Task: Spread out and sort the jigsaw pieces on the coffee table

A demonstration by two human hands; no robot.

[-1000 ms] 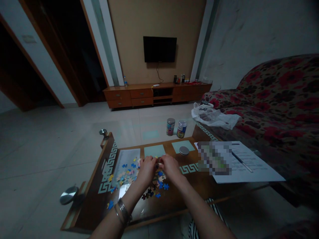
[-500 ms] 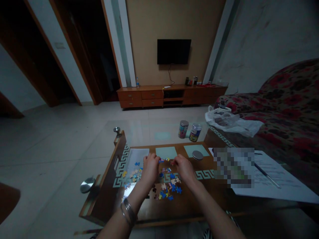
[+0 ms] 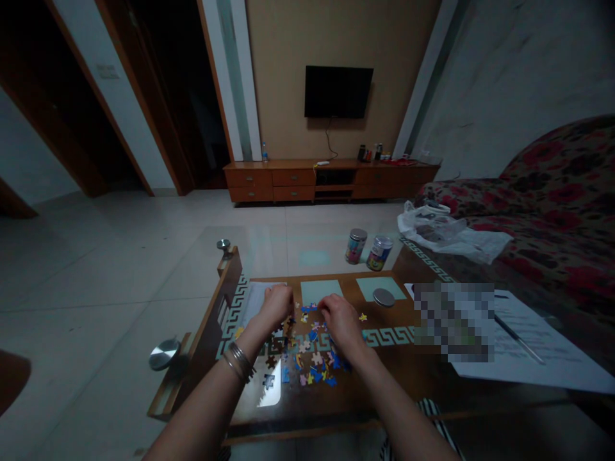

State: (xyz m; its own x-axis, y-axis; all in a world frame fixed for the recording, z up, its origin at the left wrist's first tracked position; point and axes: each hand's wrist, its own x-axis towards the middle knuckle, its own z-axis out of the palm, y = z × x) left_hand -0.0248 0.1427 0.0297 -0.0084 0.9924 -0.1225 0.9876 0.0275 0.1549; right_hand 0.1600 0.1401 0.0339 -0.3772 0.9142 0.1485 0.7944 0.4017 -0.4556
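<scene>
"Where are the hands?"

"The left hand (image 3: 275, 306) and the right hand (image 3: 342, 321) are over the surface (image 3: 207, 333). There's a small gap between them, and both are curled down. I can't tell if they are pinching anything."

"And the puzzle pieces (image 3: 310, 358)?"

"They're in a messy heap at six o'clock from the hands, and the heap runs long from twelve to six. There are too many to count — lots of blue, pink and yellow. The right hand looks a tiny bit nearer the middle of the heap, but it's close. One yellow piece (image 3: 363, 317) sits alone at three o'clock from the right hand."

"What else is near?"

"Two green squares (image 3: 321, 291) are at twelve o'clock and one round lid (image 3: 383, 297) is at two. Two cans (image 3: 356, 246) stand farther out on the glass. One sheet of paper (image 3: 528, 351) and one pen (image 3: 521, 340) lie at three — and shiny bangles (image 3: 239, 360) circle the left wrist."
</scene>
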